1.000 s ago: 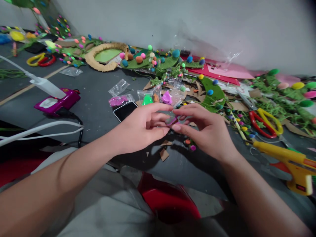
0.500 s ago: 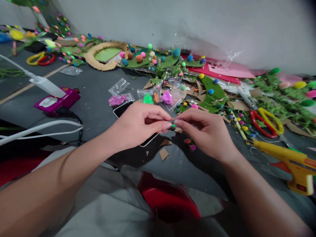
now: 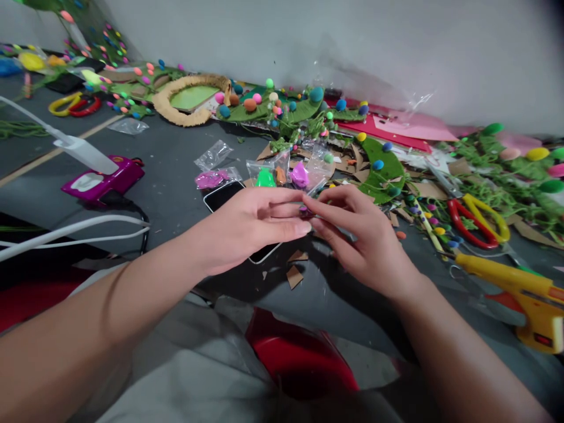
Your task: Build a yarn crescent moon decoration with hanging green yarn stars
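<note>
My left hand (image 3: pixel 240 229) reaches in from the left, with its fingers stretched to the right and the thumb below them. At its fingertips is a small purple ball (image 3: pixel 304 210), apparently on a thin stem that is mostly hidden. My right hand (image 3: pixel 359 238) meets it from the other side, index fingertip by the ball and thumb just underneath. The two hands' fingertips nearly touch. Under my left hand lies a phone (image 3: pixel 220 195), partly covered. Small clay bags, one with a green lump (image 3: pixel 265 176) and one with a pink-purple lump (image 3: pixel 299 174), lie behind the fingers.
A yellow glue gun (image 3: pixel 513 282) and red-yellow scissors (image 3: pixel 473 223) lie at the right. At the left sit a purple power adapter (image 3: pixel 103 182) and white cables (image 3: pixel 74 226). Green leaves with colored balls (image 3: pixel 383 170) and a tan ring (image 3: pixel 178 114) line the wall. Cardboard scraps (image 3: pixel 294 276) lie in front.
The green ball between my fingertips is out of sight and a purple one shows there. Red and purple balls below my right hand are no longer visible. My right fingers have shifted slightly upward.
</note>
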### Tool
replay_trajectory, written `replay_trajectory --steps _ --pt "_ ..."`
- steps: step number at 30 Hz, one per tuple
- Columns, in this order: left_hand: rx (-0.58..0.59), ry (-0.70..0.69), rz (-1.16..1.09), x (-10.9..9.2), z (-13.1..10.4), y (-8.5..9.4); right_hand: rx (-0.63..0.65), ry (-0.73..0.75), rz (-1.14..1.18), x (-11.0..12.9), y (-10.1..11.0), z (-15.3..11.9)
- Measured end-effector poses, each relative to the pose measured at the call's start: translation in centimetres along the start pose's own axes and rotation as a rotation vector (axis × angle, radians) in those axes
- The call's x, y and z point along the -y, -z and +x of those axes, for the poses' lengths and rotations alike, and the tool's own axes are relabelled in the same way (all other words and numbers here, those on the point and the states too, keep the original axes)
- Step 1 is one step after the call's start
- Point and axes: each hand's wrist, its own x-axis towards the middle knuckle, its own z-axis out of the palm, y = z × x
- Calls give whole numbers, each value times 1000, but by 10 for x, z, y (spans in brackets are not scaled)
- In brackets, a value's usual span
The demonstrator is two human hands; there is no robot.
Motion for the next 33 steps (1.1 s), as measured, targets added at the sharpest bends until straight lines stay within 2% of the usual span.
replay_trajectory --steps 3,7,12,18,22,25,28,33 --pt "-56 43 -59 2 1 0 15 42 -88 -3 -1 -2" --pt "-142 78 -30 5 3 3 -59 92 -87 -3 -3 -3" --pt "-115 36 24 8 5 3 -89 144 -11 2 -2 -1" --pt "-207 -85 104 7 5 4 -196 15 -39 6 3 0" --pt "-241 -80 119 6 4 4 -309 -92 -33 4 6 1" --pt "-234 -47 69 5 2 3 -358 -119 0 1 7 2" --pt "-217 -33 50 4 0 2 -335 -137 32 1 7 2" --pt "-246 -71 103 6 1 3 -214 -118 155 4 3 2"
